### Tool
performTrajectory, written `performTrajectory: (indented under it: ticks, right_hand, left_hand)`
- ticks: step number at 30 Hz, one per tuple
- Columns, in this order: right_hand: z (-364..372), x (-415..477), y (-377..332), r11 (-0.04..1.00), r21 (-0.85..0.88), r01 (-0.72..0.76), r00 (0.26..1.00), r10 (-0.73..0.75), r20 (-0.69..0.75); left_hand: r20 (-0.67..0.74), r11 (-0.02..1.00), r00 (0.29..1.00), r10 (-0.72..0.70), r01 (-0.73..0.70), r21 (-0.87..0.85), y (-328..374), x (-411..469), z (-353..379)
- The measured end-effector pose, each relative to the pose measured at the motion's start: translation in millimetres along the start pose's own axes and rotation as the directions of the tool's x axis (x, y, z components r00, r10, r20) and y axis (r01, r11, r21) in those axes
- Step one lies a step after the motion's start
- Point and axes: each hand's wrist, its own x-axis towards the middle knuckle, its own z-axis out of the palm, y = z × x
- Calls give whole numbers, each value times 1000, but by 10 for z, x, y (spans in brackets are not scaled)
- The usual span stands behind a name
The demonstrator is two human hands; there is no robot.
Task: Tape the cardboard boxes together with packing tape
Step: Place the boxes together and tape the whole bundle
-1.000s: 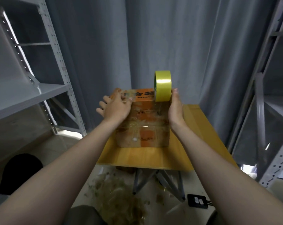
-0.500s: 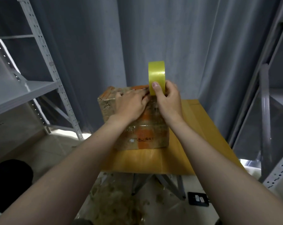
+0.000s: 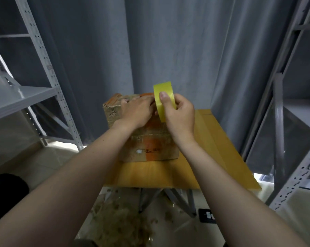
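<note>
Table [image 3: 168,173] with cardboard boxes [image 3: 150,150], curtain [image 3: 168,41] behind

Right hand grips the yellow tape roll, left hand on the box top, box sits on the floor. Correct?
No. The head view shows the box sitting on the wooden table, not the floor. The rest holds: right hand grips the yellow tape roll, left hand rests on the box top.

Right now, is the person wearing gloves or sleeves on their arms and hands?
No. The left hand and right hand are bare: no gloves, and no rings or watch show. The left forearm and right forearm are bare too; no sleeve reaches into the picture.
</note>
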Motion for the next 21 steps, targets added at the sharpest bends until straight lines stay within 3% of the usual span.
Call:
performTrajectory:
  ticks: [5, 15, 21]
  right_hand:
    - [-65, -135, -7, 986, 156, -57, 995, 69, -75]
    - [-117, -423, 70, 989, 141, -32, 991, 49, -123]
    - [-144, -690, 212, 987, 118, -111, 986, 124, -109]
  left_hand:
    - [35, 1000, 999, -8, 7, 28, -3, -2, 5]
    - [64, 999, 998, -9, 7, 37, 45, -27, 6]
    - [71, 999, 997, -11, 9, 32, -17, 33, 27]
